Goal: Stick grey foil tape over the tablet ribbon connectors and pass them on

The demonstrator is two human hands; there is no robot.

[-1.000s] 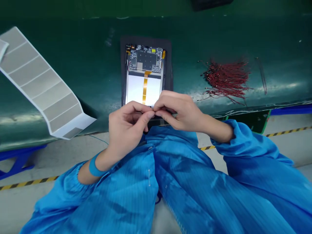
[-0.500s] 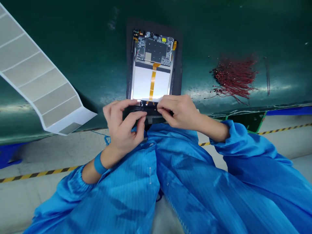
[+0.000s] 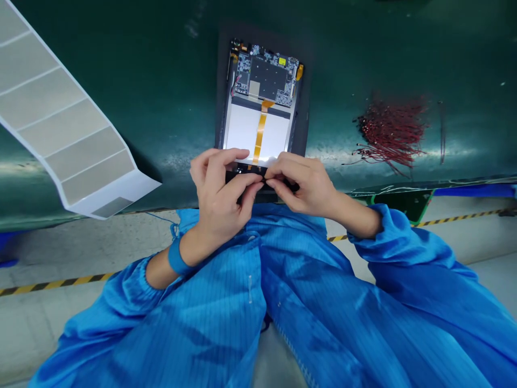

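Observation:
An opened tablet (image 3: 242, 126) lies on a dark mat (image 3: 302, 121), its near edge towards me. At its far end is a circuit board (image 3: 269, 78), and an orange ribbon cable (image 3: 259, 134) runs down the white panel. My left hand (image 3: 224, 191) is at the near edge, thumb and forefinger pinched together, another finger stretched over the panel. Right beside it, my right hand (image 3: 305, 180) pinches at the same edge. Whatever sits between the fingertips is too small to make out.
To the right lies a pile of thin dark red wires (image 3: 391, 129), with one or two strands (image 3: 442, 132) apart. A strip of grey labels (image 3: 76, 129) curls at the left. The green table's front edge runs just before my blue coat (image 3: 218, 302).
My left hand has moved right along the near edge, and its thumb and forefinger now meet by my right hand's fingertips. The right hand stays pinched in nearly the same place.

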